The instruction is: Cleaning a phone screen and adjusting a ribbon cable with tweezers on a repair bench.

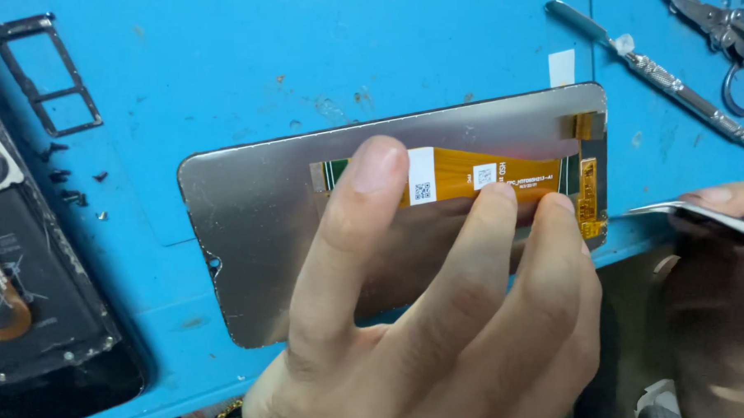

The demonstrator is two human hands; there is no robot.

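The phone display panel (258, 238), back side up, sits mid-frame above the blue mat (301, 63), pinched by the left hand (442, 314). The right hand (720, 263) at the right edge grips tweezers (660, 210) near the orange flex cable (503, 175); judged best worked gently, avoiding creases.

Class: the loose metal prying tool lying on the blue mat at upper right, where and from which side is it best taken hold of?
Take the metal prying tool by its knurled middle shaft, coming from above. It lies flat and diagonal on the blue mat, so fingers close across its width.
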